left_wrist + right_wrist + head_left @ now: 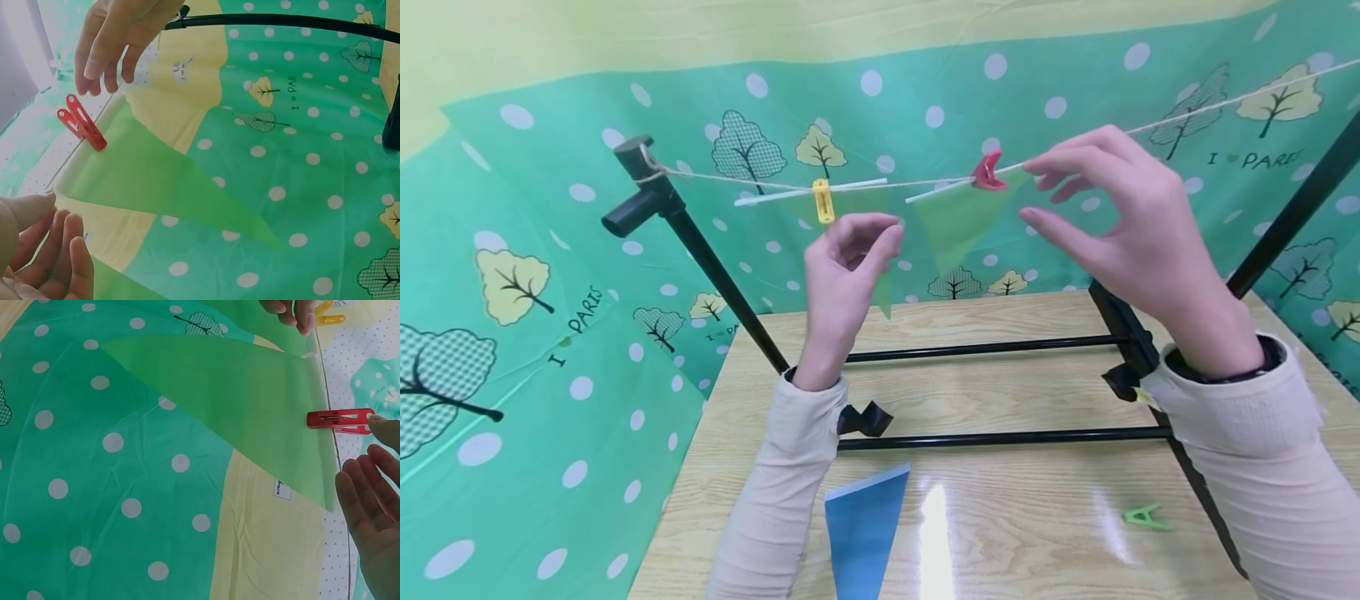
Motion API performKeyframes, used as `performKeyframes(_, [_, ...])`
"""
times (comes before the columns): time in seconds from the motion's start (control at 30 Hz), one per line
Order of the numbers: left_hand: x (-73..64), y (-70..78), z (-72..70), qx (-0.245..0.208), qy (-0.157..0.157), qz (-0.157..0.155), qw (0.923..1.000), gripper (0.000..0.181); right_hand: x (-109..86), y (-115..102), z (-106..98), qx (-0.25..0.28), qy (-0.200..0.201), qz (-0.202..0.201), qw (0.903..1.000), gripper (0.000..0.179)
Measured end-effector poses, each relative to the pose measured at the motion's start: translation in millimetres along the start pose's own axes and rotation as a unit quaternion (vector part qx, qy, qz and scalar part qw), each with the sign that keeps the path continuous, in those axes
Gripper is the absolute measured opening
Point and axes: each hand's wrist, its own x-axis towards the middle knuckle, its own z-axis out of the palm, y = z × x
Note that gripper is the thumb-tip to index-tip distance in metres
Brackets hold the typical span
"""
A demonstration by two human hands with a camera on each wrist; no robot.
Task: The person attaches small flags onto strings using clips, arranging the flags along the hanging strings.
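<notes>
A green triangular pennant hangs from a string, with a red clothespin clamped over its top edge. My right hand is just right of the clothespin, thumb and fingers spread apart and nothing between them. Lower and to the left, my left hand has its fingers loosely bent, near the pennant's left top corner and holding nothing. Behind that hand hangs a second green pennant, mostly hidden in the head view; a yellow clothespin fixes it to the string.
The string runs from a black pole on the left up to the right. On the wooden table lie a blue pennant and a green clothespin. Black crossbars span the frame's base. A patterned cloth surrounds it.
</notes>
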Motion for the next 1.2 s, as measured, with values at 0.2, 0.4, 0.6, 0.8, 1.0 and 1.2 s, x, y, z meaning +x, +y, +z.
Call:
performKeyframes(0.2, [-6.6,-3.4,-5.7,0.009,-0.003,-0.014,0.9999,0.021,-9.9,2,-1,0.000,-0.011,0.017,0.9998,0.039])
performKeyframes(0.4, [-13.4,-6.4,-12.0,0.035,-0.003,-0.029,0.9990,0.021,-19.2,5,0,0.001,-0.014,0.033,0.9993,0.038])
performKeyframes(0.6, [-20.0,-10.7,-18.1,0.050,-0.007,-0.046,0.9976,0.024,-29.4,9,1,-0.003,-0.018,0.048,0.9987,0.041])
performKeyframes(0.8, [-27.9,-16.9,-25.8,0.073,-0.011,-0.058,0.9956,0.023,-40.1,13,2,-0.006,-0.028,0.062,0.9977,0.042])
performKeyframes(1.0, [-34.7,-24.0,-33.0,0.075,-0.011,-0.062,0.9952,0.023,-52.2,18,2,-0.007,-0.045,0.078,0.9959,0.041])
performKeyframes(1.2, [-40.9,-30.0,-39.2,0.073,-0.009,-0.075,0.9945,0.023,-63.4,21,3,-0.008,-0.035,0.081,0.9961,0.046])
